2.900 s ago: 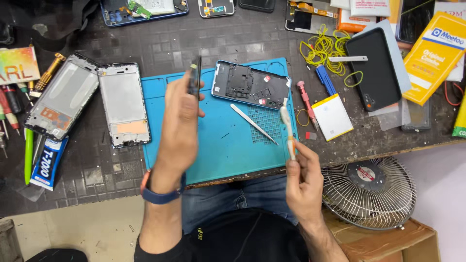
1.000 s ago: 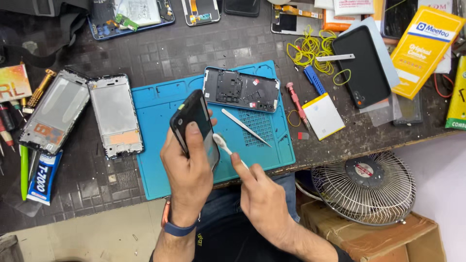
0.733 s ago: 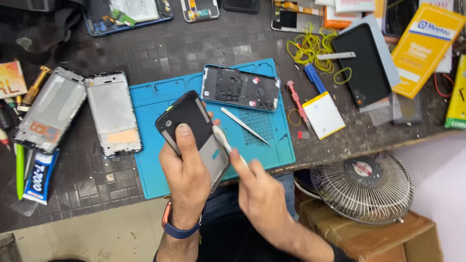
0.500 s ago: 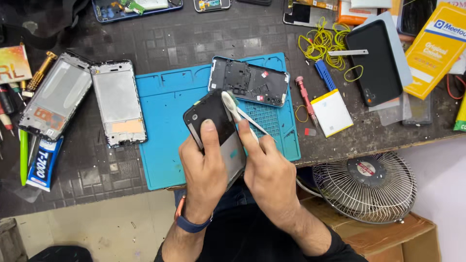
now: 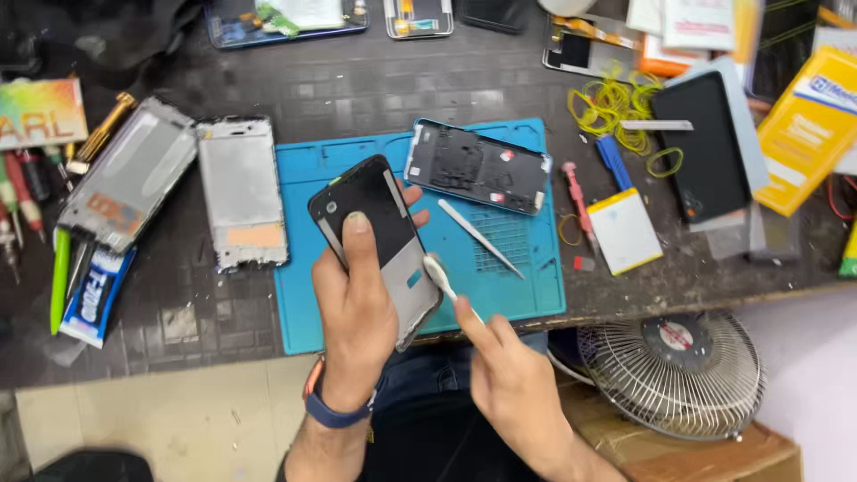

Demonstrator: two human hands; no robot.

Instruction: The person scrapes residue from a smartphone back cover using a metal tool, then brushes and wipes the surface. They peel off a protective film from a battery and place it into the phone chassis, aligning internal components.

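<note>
above blue mat (image 5: 500, 286): left hand (image 5: 357, 312) fingers grip phone (image 5: 379, 236), right hand (image 5: 513, 384) pinches swab (image 5: 439, 275).

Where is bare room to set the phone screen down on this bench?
Best patch: the blue mat, its left part between the silver frame and the left hand. Also bare: dark bench above the mat. Crowded: the right side around the battery and yellow bands, and the left edge by the screwdrivers.

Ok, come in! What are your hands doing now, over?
Left hand grips phone panel. Right hand presses white tool on its edge. Nothing in the way.
</note>
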